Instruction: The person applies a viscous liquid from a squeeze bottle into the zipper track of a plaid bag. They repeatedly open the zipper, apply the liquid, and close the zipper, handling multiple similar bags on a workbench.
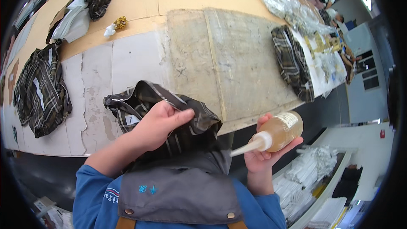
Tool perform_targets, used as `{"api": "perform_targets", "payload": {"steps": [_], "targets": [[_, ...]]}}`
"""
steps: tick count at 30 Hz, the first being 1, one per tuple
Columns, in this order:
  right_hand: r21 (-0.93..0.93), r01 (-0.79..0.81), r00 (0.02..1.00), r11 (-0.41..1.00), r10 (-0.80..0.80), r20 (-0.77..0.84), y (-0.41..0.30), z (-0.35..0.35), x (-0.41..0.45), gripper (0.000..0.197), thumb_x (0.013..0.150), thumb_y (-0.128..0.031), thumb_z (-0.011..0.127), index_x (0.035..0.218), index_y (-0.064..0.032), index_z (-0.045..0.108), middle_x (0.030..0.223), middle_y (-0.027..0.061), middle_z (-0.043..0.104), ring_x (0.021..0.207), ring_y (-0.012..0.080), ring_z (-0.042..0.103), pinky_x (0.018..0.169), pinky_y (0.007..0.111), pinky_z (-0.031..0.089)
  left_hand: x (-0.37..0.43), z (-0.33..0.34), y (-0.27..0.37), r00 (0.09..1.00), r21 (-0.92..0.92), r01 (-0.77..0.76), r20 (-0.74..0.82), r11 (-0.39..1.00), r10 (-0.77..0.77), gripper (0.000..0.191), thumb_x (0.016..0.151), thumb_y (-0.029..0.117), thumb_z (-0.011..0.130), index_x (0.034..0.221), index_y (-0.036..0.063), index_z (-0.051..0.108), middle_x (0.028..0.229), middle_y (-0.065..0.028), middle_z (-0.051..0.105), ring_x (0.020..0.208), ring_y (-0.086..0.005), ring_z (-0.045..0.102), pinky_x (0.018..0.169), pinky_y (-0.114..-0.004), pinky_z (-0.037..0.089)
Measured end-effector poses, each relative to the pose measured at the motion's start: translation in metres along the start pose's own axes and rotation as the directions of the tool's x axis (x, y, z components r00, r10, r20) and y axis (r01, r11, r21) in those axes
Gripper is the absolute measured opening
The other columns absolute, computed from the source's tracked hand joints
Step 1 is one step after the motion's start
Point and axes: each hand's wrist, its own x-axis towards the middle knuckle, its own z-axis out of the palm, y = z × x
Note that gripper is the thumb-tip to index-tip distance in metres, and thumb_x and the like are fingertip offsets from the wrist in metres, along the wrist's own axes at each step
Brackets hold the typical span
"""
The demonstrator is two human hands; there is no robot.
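My left hand grips the edge of a dark plaid fabric bag beside its metal zipper. The bag hangs partly over the table's near edge, its lining showing at the zipped opening and a white label inside. To its right, my right hand holds a clear plastic squeeze bottle of amber liquid. The bottle lies tilted in the palm, its long pale nozzle pointing left towards the bag but apart from it. A white label with writing is on the bottle's side.
Another plaid piece lies at the left of the table. Folded plaid cloth sits at the right beside clear plastic bags. White sheets and a small yellow bundle lie farther back. Several people are in the distance.
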Motion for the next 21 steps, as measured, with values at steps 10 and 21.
{"api": "perform_targets", "payload": {"steps": [10, 21], "targets": [[-0.113, 0.265, 0.962, 0.958, -0.254, 0.101, 0.026, -0.003, 0.017, 0.093, 0.066, -0.051, 0.069, 0.137, -0.0148, 0.020, 0.138, 0.0025, 0.030, 0.066, 0.0142, 0.050, 0.058, 0.024, 0.044, 0.007, 0.002, 0.017, 0.994, -0.318, 0.059, -0.072, 0.946, -0.086, 0.028, 0.090, 0.027, 0.050, 0.084, 0.0026, 0.061, 0.081, -0.0027, 0.064, 0.071, -0.0083, 0.059, 0.066, -0.021, 0.047], [-0.527, 0.347, 0.903, 0.776, -0.428, -0.034, 0.044, -0.003, 0.010, 0.104, 0.059, -0.063, 0.065, 0.136, -0.0103, 0.019, 0.135, 0.0093, 0.035, 0.071, 0.0064, 0.051, 0.053, 0.018, 0.044, -0.004, 0.010, 0.014, 0.982, -0.391, 0.001, -0.174, 0.921, -0.074, 0.021, 0.092, 0.021, 0.047, 0.086, 0.0033, 0.057, 0.085, -0.0045, 0.063, 0.076, -0.0094, 0.059, 0.070, -0.023, 0.048]]}}
